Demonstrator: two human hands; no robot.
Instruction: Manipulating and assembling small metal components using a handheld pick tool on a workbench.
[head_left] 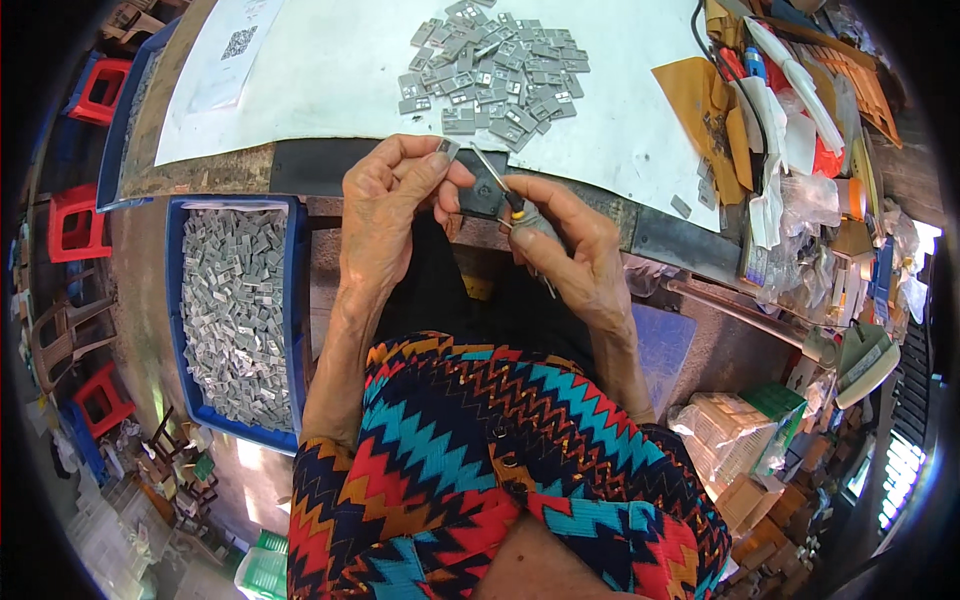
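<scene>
My left hand [395, 190] is closed, pinching a small flat grey part [447, 149] between thumb and fingertips at the table's front edge. In my right hand [570, 240] is a slim hand tool with a straight metal shaft [487, 163] and a black-and-yellow collar. The shaft's tip points up and left, close to the grey part; whether they touch I cannot tell. Most of the tool's handle is hidden in my fingers, so its exact kind does not show. Beyond both hands, a pile of similar grey parts [500, 75] lies on the white table cover [330, 90].
A blue crate [178, 300] full of small grey parts stands left of my legs. Brown paper [700, 115], plastic bags and tools crowd the table's right side. A few grey parts [681, 206] lie near the right front edge. Red stools [78, 222] stand far left.
</scene>
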